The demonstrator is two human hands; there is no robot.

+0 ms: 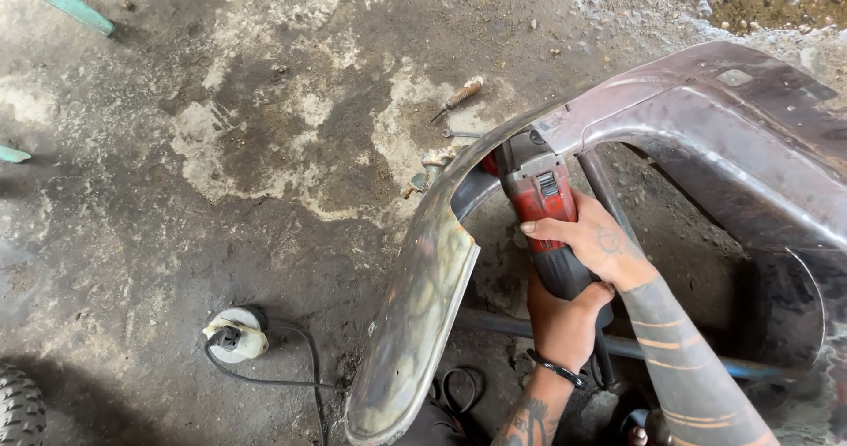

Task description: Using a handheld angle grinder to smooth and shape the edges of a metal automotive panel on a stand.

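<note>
A red and grey angle grinder (540, 194) points up and away from me, with its head against the inner side of a curved, rusty sheet-metal fender (423, 296). My right hand (589, 245) lies over the grinder's body, fingers wrapped round it. Just behind it, my left hand (561, 321), with a dark band at the wrist, grips the grinder's black rear handle. The disc is hidden behind the fender's edge.
On the stained concrete floor lie a wooden-handled screwdriver (460, 96) and a small wrench (460, 134) beyond the fender. A white socket with a black plug and cable (236, 333) sits at lower left, a knobbly tyre (18, 408) at the corner. A metal tube (688, 358) runs under my arms.
</note>
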